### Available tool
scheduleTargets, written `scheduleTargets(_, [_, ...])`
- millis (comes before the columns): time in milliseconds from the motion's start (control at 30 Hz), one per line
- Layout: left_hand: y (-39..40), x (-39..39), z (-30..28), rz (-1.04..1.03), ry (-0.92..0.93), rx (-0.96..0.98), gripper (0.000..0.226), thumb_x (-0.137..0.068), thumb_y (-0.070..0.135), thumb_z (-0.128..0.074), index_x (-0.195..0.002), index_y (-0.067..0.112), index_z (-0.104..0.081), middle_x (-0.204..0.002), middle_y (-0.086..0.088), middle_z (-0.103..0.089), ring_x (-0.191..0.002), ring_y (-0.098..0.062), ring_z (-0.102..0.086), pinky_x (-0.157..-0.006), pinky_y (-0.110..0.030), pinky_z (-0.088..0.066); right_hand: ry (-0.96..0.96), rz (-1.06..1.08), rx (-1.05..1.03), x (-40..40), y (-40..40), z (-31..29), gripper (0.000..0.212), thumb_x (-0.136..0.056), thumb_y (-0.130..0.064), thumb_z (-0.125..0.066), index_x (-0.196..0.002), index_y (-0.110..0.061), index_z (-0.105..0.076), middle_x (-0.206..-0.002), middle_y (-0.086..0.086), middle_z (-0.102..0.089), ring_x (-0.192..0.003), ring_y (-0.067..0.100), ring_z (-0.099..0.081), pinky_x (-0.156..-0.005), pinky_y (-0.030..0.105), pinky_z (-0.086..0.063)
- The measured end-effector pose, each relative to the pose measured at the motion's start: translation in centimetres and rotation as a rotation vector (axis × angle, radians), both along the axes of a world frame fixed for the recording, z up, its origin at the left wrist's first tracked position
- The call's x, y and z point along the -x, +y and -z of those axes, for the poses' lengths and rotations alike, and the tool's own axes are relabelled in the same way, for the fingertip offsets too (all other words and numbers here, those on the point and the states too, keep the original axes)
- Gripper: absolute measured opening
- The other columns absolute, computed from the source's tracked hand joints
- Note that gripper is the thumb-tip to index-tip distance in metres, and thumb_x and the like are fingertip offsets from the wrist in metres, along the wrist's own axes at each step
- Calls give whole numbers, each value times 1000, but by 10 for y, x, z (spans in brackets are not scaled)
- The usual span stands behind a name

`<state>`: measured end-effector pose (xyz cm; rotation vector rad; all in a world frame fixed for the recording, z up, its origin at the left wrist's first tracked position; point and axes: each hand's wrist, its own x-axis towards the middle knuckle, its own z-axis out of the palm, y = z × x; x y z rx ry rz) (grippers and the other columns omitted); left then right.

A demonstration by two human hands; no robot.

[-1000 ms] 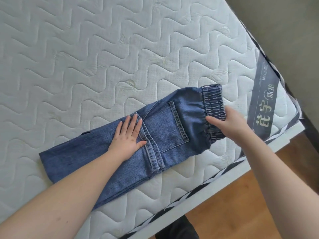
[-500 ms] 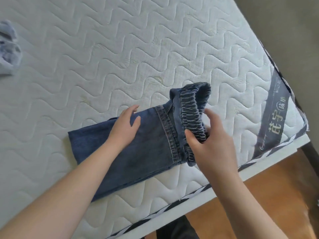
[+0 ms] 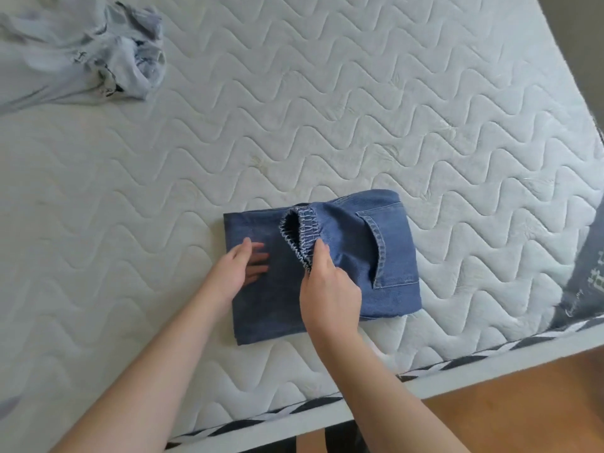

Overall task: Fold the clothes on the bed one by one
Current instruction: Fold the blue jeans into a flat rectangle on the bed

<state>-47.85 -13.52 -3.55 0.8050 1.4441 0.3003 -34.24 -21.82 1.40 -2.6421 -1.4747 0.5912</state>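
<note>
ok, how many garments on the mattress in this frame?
2. The jeans lie folded near the front edge, under both hands. A crumpled pale garment sits at the far left corner, cut off by the frame, so more may be hidden there.

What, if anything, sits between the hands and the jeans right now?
Nothing visible. The left hand rests directly on the folded jeans, and the right hand pinches their elastic waistband. The crumpled pale garment lies far off on the mattress.
</note>
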Motion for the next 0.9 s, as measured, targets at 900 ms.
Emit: scheduleTargets(900, [-7, 9, 24, 68, 211, -141, 42, -80, 15, -81, -116, 10, -61, -107, -2, -71, -99, -21, -68, -93, -40, -52, -45, -341, -65, -109, 22, 64, 59, -100, -44, -40, -154, -29, -24, -163, -2, -16, -151, 20, -7, -121, 48, -2])
